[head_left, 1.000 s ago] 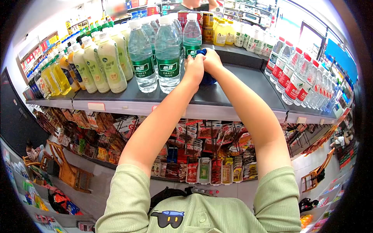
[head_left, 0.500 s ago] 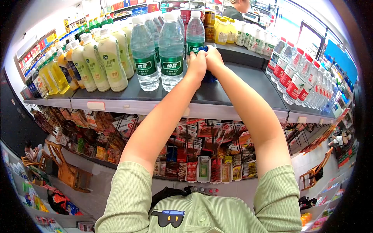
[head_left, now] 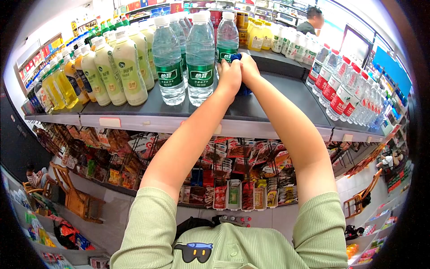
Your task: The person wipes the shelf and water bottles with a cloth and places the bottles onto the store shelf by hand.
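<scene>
Window: we get blown-out white glare.
Shelf edge: we see fisheye bowing.
Snack packets: we find dimmer light below.

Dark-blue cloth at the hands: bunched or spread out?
Bunched where visible: the dark-blue cloth shows a small crumpled end beside the left hand and right hand; the rest is mostly hidden.

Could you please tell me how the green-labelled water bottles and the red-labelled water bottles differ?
Caps: the green-labelled bottles have white caps, while the red-labelled bottles have red ones.
Position: the green-labelled bottles stand left of the right hand, the rearmost close to the left hand; the red-labelled bottles stand farther right, away from both.
Shared: both kinds are clear and upright.
</scene>
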A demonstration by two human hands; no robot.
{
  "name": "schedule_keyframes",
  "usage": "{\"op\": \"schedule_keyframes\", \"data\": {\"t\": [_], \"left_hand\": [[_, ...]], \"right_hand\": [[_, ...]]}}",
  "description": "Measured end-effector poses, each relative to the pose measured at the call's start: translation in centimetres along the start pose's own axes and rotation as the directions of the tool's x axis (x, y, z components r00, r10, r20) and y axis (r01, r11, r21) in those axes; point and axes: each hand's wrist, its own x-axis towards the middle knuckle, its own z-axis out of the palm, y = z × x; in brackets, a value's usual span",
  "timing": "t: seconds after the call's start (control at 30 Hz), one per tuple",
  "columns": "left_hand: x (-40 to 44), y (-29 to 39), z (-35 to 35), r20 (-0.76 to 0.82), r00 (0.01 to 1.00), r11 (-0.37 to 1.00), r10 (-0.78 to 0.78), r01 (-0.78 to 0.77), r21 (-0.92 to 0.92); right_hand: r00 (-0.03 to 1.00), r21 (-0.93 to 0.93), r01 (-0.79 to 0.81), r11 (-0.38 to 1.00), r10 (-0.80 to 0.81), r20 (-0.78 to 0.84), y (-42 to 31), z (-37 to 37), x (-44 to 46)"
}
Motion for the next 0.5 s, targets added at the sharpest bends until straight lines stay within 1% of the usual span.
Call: {"op": "schedule_keyframes", "data": {"t": [0.13, 0.23, 0.3, 0.37, 0.4, 0.43, 0.47, 0.5], "left_hand": [[0.03, 0.23, -0.08, 0.032, 0.999, 0.999, -0.038, 0.039, -0.033], [-0.08, 0.05, 0.08, 0.003, 0.999, 0.999, -0.038, 0.038, -0.030], [-0.40, 0.21, 0.37, -0.082, 0.997, 0.998, 0.001, 0.004, 0.061], [-0.56, 0.20, 0.55, -0.090, 0.996, 0.997, 0.011, -0.005, 0.071], [-0.49, 0.18, 0.60, -0.102, 0.994, 0.997, 0.024, -0.016, 0.082], [-0.41, 0.14, 0.53, -0.099, 0.995, 0.996, 0.025, -0.017, 0.082], [-0.21, -0.07, 0.38, -0.054, 0.998, 0.999, 0.022, -0.020, 0.048], [-0.02, -0.28, 0.24, -0.012, 1.000, 1.000, 0.021, -0.020, 0.013]], "right_hand": [[1.000, -0.005, -0.002, 1.000, 0.002, 0.001, 0.47, 0.37, 0.59], [1.000, 0.005, 0.014, 1.000, -0.014, -0.013, 0.16, 0.11, 0.03], [1.000, 0.016, 0.020, 1.000, -0.020, -0.019, 0.34, 0.28, 0.01], [0.999, 0.028, 0.028, 0.999, -0.027, -0.026, 0.46, 0.31, 0.02], [1.000, 0.031, 0.026, 0.999, -0.026, -0.003, 0.42, 0.27, 0.08], [0.999, 0.035, 0.024, 0.999, -0.025, 0.021, 0.37, 0.24, 0.15], [1.000, 0.081, -0.010, 0.997, 0.007, 0.030, 0.48, 0.41, 0.45], [1.000, 0.081, -0.010, 0.997, 0.008, 0.028, 0.71, 0.72, 0.51]]}}
